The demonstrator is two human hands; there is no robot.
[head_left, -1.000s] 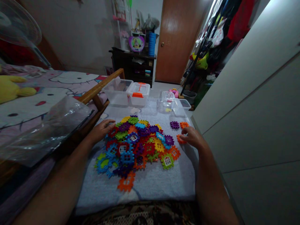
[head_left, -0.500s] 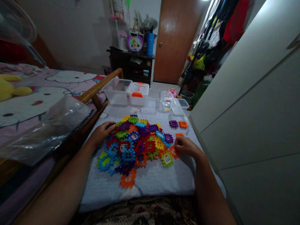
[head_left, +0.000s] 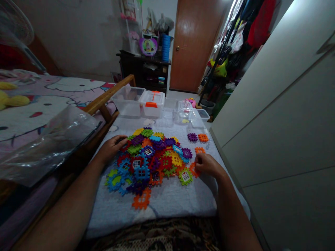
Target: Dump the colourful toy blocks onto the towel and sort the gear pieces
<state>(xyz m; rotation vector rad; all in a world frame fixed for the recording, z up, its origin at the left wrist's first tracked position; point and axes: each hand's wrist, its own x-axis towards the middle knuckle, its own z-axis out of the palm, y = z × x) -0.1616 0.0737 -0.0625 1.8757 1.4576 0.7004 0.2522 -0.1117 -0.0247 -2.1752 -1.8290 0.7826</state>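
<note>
Looks barely begun, judging by only a purple tile [head_left: 192, 137], an orange tile [head_left: 203, 138] just beside it and a second orange tile [head_left: 199, 150] nearer, all lying apart on the right of the surface [head_left: 180, 205], with nearly everything else left in a mixed heap [head_left: 166, 162] at the centre. At the right hand [head_left: 210, 165], shows fingers curled together over the right edge of a third orange tile [head_left: 194, 170], beside the heap's right edge; cannot tell whether pinching or merely touching. At the left hand [head_left: 111, 149], shows fingers loosely spread against the heap's far left edge, apparently gripping nothing.
</note>
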